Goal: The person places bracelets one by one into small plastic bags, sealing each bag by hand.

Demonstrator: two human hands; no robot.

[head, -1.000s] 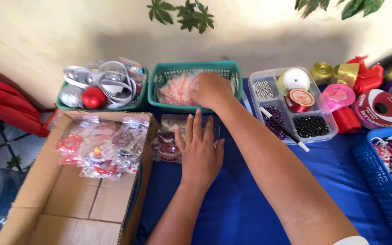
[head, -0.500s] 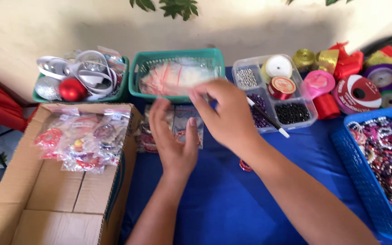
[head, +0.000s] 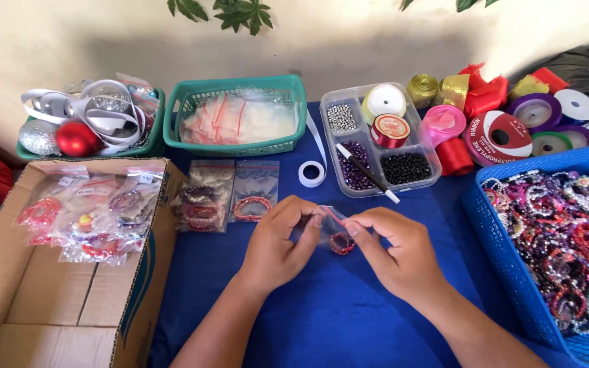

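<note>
Pinching a small clear zip bag (head: 326, 228) between both hands, left hand (head: 277, 244), right hand (head: 397, 253), fingertips clamped on its edges, seemingly a red bead bracelet (head: 341, 243) inside, above the blue bench (head: 335, 307).

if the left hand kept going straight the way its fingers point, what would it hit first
The left hand points right, at the small clear bag it already pinches, then the right hand just beyond. Depth is hard to judge.

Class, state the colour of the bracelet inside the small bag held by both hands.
Dark red bracelet, in the head view.
</note>
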